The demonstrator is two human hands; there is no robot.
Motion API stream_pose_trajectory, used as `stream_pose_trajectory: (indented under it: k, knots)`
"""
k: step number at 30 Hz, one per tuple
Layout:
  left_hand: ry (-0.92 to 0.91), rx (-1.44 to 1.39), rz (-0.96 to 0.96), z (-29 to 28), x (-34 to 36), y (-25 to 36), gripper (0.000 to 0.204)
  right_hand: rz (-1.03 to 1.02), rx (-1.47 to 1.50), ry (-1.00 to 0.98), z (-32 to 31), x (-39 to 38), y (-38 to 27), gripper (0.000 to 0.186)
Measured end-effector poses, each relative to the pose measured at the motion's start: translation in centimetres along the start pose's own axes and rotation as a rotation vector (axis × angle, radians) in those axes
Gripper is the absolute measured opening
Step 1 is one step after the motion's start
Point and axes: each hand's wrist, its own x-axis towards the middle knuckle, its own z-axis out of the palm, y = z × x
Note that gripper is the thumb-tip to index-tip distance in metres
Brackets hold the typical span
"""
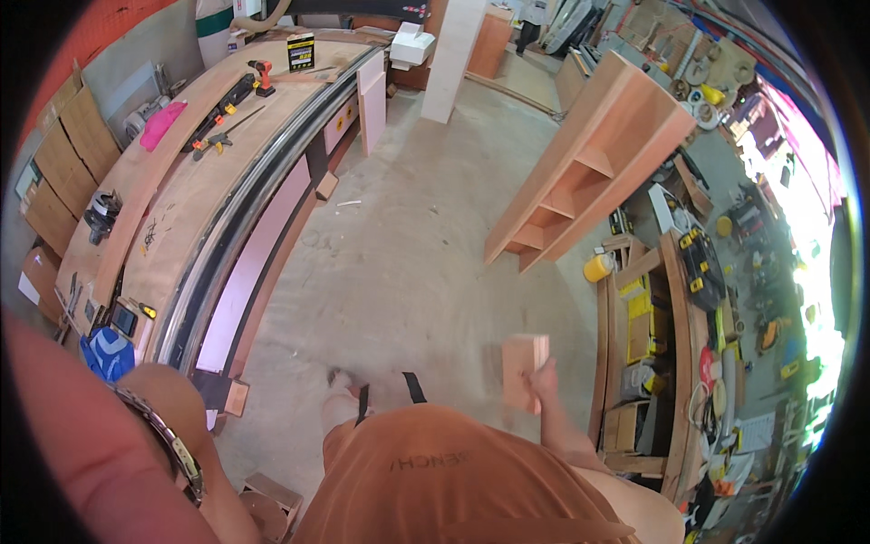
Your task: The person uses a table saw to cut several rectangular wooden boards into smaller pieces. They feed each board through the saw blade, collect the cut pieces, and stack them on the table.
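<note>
Low on the right, my right hand [545,384] grips a short reddish wooden block [519,374] by its edge, holding it above the concrete floor. My left hand [86,435] is raised very close to the camera at the lower left, large and blurred. A metal-banded wristwatch [172,444] circles that wrist. How the left fingers are set does not show, nor whether they hold anything.
On the left runs a long workbench [195,195] with an orange drill [262,78], clamps [213,143], and a pink cloth [163,125]. A tall wooden shelf unit [594,163] stands ahead right. Cluttered shelving [675,363] lines the right; a white post [450,63] rises ahead.
</note>
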Motion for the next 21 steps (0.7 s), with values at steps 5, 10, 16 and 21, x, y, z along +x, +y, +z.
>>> stream_pose_trajectory:
  k: [5, 10, 16, 21]
  knots:
    - [0.021, -0.038, -0.055, 1.8, -7.3, -12.0, 0.074, -0.102, 0.016, 0.081, 1.3, 6.4, -15.0, 0.074]
    - [0.006, -0.126, -0.13, 4.5, -12.8, -27.6, 0.073, -0.214, 0.234, -0.041, 5.4, 9.1, -27.2, 0.087]
    - [-0.002, -0.177, -0.228, 5.6, -14.0, -45.4, 0.073, -0.259, 0.125, -0.218, 4.2, 18.4, -51.9, 0.08]
    - [-0.097, -0.103, -0.256, 8.7, -17.2, -53.0, 0.072, -0.438, 0.096, -0.35, 10.1, 24.6, -66.0, 0.074]
